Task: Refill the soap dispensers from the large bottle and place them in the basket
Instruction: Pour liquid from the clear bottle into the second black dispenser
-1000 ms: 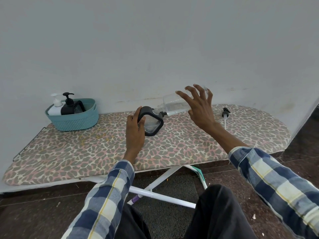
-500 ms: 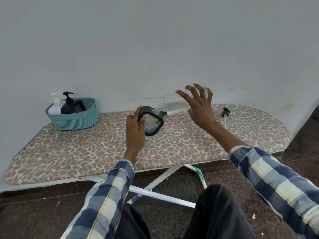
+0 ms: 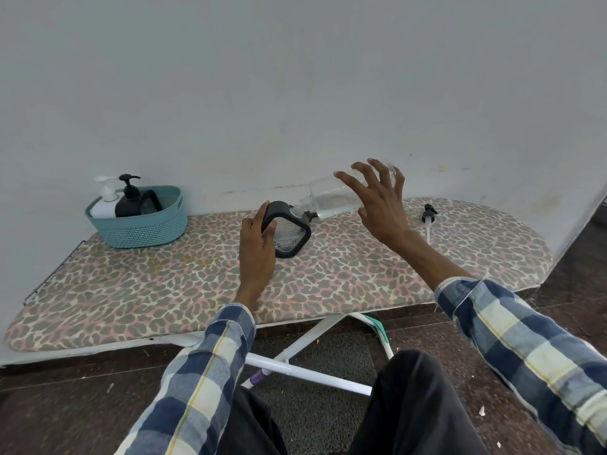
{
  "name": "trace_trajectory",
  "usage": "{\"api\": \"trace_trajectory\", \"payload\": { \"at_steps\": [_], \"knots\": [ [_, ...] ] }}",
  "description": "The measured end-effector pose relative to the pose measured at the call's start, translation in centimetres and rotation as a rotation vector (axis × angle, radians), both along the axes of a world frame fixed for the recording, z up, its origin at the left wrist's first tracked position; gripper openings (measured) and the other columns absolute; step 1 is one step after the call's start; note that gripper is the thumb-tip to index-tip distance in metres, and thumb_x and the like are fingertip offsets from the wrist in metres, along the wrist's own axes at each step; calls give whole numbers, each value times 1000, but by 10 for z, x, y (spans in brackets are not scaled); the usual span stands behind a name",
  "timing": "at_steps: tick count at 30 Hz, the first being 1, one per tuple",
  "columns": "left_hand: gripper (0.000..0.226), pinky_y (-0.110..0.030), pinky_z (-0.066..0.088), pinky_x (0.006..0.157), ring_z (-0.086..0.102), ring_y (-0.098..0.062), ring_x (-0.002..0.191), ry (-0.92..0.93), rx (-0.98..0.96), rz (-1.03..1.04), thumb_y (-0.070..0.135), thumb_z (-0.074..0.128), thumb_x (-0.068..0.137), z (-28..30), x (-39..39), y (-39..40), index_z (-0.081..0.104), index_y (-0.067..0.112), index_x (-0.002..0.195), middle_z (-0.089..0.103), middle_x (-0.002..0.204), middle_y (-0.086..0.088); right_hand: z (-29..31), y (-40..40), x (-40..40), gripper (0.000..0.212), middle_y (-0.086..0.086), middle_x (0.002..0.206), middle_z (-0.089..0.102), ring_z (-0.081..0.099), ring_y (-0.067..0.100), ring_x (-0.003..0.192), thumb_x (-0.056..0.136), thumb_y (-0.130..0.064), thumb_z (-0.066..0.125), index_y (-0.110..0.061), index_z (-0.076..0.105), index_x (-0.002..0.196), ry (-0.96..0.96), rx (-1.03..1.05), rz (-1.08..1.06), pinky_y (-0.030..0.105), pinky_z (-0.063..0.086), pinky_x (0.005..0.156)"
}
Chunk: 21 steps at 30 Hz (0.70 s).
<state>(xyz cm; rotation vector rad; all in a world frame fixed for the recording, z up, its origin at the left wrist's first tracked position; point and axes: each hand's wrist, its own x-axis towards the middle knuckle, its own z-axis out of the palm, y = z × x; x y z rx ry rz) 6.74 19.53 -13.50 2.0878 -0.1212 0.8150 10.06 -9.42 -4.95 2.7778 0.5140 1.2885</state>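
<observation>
A: How do the hands sit relative to the dispenser (image 3: 289, 233)?

B: The left hand (image 3: 258, 247) wraps its near side, thumb on the black frame, steadying it on the ironing board (image 3: 131, 290). The right hand (image 3: 381, 205) grips the large bottle (image 3: 331, 198) with spread, curled fingers, tilting its neck down onto the dispenser's top.

A: And beyond it?

B: The basket (image 3: 144, 224) stands far left, a loose pump (image 3: 428, 216) to the right.
</observation>
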Motion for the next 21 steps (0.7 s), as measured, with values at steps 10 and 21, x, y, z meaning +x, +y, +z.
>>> {"api": "trace_trajectory", "payload": {
  "at_steps": [10,21],
  "knots": [
    [52,-28,46,88,55,-17,107,-5,7,0,50,39,115,2,-1,-1,39,37,165,48,124,1,0,-1,0,106,-1,158,40,26,30,154,73,5,77,-43,37,159,-10,5,10,59,19,123],
    [54,-22,41,84,54,-19,104,-2,10,-2,54,36,113,3,-3,-2,38,38,165,48,122,-1,1,0,0,105,-1,158,40,27,30,154,73,6,76,-43,37,159,-18,-11,0,59,19,122]
  ]
}}
